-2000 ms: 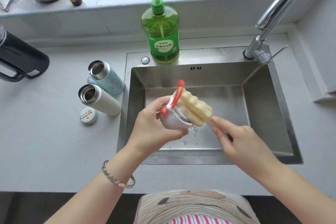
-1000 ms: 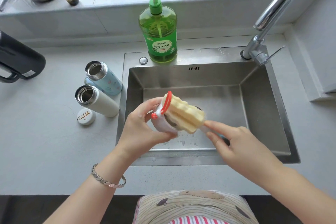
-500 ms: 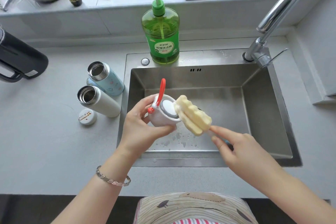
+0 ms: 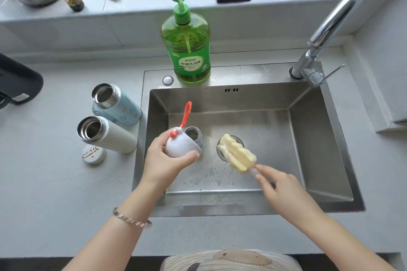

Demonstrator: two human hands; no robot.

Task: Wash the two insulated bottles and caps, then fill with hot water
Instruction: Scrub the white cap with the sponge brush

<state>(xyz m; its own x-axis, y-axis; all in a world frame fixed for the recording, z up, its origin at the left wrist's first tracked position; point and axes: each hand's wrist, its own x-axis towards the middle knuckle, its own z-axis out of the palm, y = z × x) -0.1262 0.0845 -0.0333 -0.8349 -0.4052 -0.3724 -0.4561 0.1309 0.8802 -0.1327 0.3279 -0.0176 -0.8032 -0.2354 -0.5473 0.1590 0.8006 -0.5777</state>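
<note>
Here, two uncapped bottles sit on the table (image 4: pixel 44 182) left of the sink (image 4: pixel 308 138): a blue bottle (image 4: pixel 116 104) and a white bottle (image 4: pixel 108 134), with one flat cap (image 4: pixel 94 153) beside them. Over the sink, the left hand (image 4: pixel 164 165) curls its fingers round a red-looped cap (image 4: pixel 179 146). The right hand (image 4: pixel 284 191) pinches the handle of one sponge brush (image 4: pixel 239 154).

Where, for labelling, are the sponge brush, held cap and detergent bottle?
sponge brush (image 4: pixel 239 156): head view, yellow foam head.
held cap (image 4: pixel 178 148): head view, rounded white shell.
detergent bottle (image 4: pixel 187 37): head view, green body.
</note>
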